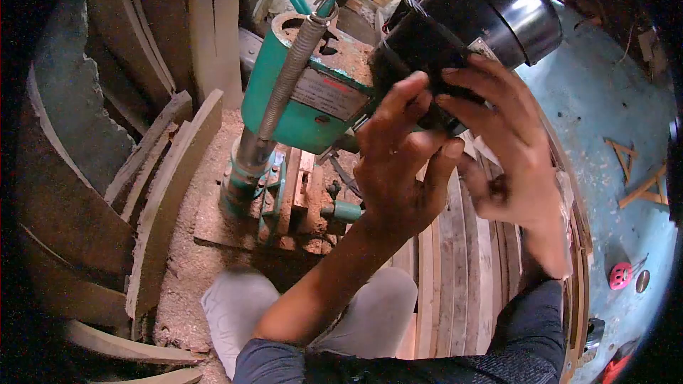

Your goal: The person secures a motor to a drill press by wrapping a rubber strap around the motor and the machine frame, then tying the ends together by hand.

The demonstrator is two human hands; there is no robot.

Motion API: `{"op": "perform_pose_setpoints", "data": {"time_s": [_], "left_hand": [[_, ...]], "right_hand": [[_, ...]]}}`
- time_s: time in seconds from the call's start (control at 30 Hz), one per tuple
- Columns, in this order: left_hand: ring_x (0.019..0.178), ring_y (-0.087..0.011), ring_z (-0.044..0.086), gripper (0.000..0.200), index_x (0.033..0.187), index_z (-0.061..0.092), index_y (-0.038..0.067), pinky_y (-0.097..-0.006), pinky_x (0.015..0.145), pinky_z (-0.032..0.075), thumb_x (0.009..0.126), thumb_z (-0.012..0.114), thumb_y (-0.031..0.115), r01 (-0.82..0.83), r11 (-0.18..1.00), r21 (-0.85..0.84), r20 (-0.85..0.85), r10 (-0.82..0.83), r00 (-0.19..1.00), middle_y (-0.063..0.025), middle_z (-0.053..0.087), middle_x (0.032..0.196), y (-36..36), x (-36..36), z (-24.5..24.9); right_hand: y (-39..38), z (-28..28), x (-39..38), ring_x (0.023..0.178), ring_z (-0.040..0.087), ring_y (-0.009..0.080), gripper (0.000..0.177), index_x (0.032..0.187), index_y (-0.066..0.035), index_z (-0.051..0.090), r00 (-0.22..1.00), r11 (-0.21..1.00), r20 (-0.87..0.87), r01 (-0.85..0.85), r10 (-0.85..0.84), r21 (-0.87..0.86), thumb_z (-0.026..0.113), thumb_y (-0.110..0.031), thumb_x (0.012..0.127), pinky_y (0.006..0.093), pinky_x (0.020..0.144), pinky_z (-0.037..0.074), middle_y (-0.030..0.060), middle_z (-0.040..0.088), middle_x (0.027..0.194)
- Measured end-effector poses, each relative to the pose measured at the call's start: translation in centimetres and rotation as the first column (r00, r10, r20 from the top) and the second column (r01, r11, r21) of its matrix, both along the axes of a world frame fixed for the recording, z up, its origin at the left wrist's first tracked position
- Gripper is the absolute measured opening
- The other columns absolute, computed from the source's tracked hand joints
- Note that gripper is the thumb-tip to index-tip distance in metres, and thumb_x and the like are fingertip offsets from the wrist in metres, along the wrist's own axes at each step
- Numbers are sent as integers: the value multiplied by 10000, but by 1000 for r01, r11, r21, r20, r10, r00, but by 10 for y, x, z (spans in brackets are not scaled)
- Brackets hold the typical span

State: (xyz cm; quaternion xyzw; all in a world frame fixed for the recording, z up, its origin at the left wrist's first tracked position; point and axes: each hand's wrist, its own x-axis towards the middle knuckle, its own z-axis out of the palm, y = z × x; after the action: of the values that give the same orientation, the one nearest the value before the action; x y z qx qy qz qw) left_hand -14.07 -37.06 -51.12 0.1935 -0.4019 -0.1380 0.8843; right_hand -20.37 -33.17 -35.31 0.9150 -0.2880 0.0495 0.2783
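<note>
Both hands are raised in front of a green bench machine (304, 89) with a black motor (484, 11) on its right side. My left hand (398, 163) is next to the motor's lower end, its fingers half bent and apart, the thumb pointing up. Close on its right, my right hand (509, 135) has its fingers stretched across the motor's dark side, fingertips overlapping it, the thumb side smeared by motion. Neither hand shows anything in its grip. A coil spring (290, 75) and a printed label plate (331, 92) are on the machine's housing, left of my hands.
Sawdust (178, 284) covers the floor and the machine base. Curved wooden pieces (174, 199) lean at the left. Wooden strips (455, 270) lie in a row beside my right leg. On the blue floor (597, 107) are wooden triangles (626, 163) and a pink round object (620, 275).
</note>
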Motion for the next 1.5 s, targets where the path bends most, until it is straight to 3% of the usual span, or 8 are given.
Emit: {"op": "perform_pose_setpoints", "data": {"time_s": [0.17,0.5,0.57,0.73,1.07,1.13,1.37,1.5], "left_hand": [[1166,-354,619,146,888,629,17,-393,897,564,913,676,154,-72,996,-47,84,75,994,-282,491,1372,1,11,4],[1051,-243,660,171,1030,583,26,-341,969,472,974,562,186,162,979,-123,173,-140,975,-200,661,1148,-3,35,4],[1019,-193,650,199,1107,496,31,-336,967,478,993,546,186,707,699,-106,-465,-664,586,-165,671,1110,3,36,18],[933,-145,659,405,1105,476,35,-273,848,528,838,781,35,666,744,63,-264,-631,730,-125,686,1020,-6,51,25],[788,-95,643,359,1090,573,15,-222,688,522,820,805,60,756,628,185,-299,-697,652,-73,689,926,-13,64,30],[748,-82,623,284,1033,645,-1,-208,653,488,828,810,105,568,720,399,-128,-569,812,-60,680,908,-12,66,26],[716,-52,579,202,924,694,-16,-208,635,462,848,802,137,664,683,306,-177,-644,744,-40,670,872,-15,51,19],[687,-19,534,147,969,675,-19,-197,609,439,901,744,92,459,874,159,-157,-436,886,-3,653,784,-10,31,16]], "right_hand": [[-12,-34,-13,1223,556,394,348,1106,-123,727,984,986,168,-22,50,-164,680,-104,762,488,1025,460,129,634,1261],[-32,-53,-13,1100,630,368,171,899,-80,743,896,946,368,-145,250,-289,695,-34,741,445,946,519,108,696,1097],[-33,-57,-13,1098,632,367,178,893,-77,741,890,940,378,-137,255,-311,701,-15,731,438,943,521,112,697,1092],[-37,-60,-18,1101,633,375,205,893,-84,757,859,923,407,-168,309,-347,722,-1,710,444,927,528,130,689,1106],[-33,-54,-21,1143,624,380,283,923,-74,783,882,937,372,-184,291,-295,650,-13,681,455,981,502,153,657,1144],[-34,-54,-22,1119,629,390,331,936,-125,772,863,933,397,-202,313,-296,719,10,638,455,960,519,129,683,1138],[-35,-56,-26,1131,631,363,322,934,-119,773,843,939,438,-206,313,-274,726,15,645,442,960,514,108,689,1150],[-38,-57,-28,1120,637,352,302,917,-115,774,795,951,523,-230,306,-207,713,50,672,435,966,503,97,705,1124]]}}
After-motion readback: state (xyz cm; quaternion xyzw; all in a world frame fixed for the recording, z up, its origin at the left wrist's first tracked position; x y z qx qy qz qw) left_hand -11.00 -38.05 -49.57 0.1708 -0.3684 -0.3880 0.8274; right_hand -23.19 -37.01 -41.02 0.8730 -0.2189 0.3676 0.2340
